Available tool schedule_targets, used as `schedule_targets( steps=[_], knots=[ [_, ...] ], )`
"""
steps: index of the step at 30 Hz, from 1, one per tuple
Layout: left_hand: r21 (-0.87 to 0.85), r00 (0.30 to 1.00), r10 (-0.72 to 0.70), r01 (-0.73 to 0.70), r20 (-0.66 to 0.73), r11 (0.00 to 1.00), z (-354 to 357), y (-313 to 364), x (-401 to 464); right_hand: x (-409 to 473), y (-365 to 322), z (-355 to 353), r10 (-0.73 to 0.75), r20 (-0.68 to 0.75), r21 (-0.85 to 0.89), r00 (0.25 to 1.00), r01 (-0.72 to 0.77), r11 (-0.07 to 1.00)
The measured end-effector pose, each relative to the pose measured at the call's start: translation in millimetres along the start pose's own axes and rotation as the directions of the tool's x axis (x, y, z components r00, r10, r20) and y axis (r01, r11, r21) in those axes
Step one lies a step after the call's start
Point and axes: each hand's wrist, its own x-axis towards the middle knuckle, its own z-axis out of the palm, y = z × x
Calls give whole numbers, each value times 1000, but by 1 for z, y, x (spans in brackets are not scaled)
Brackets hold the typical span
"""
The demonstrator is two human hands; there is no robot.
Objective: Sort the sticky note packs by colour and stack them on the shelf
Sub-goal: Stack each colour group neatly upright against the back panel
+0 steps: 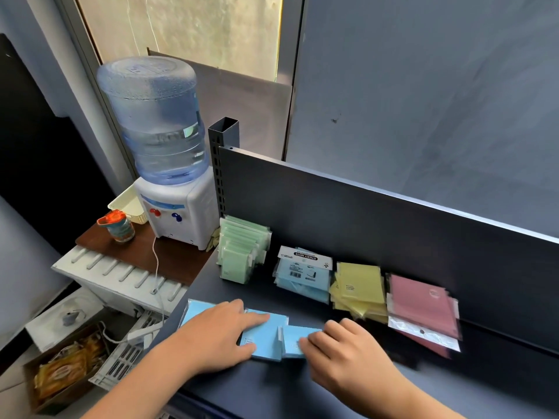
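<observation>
On the dark shelf (302, 388) lie several loose blue sticky note packs (266, 337) near the front edge. My left hand (223, 331) rests flat on them with fingers straight. My right hand (338, 343) touches the rightmost blue pack (295, 340) with curled fingers at its edge. Further back stand sorted piles: green packs (242, 249) at the left, a blue pile (302, 273), yellow packs (358, 285) and pink packs (423, 309) at the right.
The shelf's dark back panel (393, 219) rises behind the piles. Left of the shelf a water dispenser (169, 164) stands on a small brown table (136, 252) with a cup (119, 226). Boxes and a crate (127, 355) sit on the floor below.
</observation>
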Motion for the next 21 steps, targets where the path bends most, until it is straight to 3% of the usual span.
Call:
schedule_targets(
  steps=[4,8,12,14,17,21],
  knots=[
    [-83,1000,-22,21,-13,996,-7,3,-2,20,-11,6,88,-26,47,996,-86,995],
    [-155,998,-24,33,63,987,-12,1,-6,44,-30,28,82,126,134,989,-99,986],
    [25,998,-1,-1,59,1000,-13,7,-10,58,-8,17,131,158,225,979,-165,960],
    [118,1000,7,-6,-10,993,-12,13,-7,71,16,10,240,128,165,962,-259,952],
    [128,998,2,5,-58,992,-10,16,-2,94,44,12,382,165,28,909,-391,920],
    [65,999,-6,8,-44,998,-13,13,-4,115,49,32,333,232,-45,914,-332,942]
  ],
)
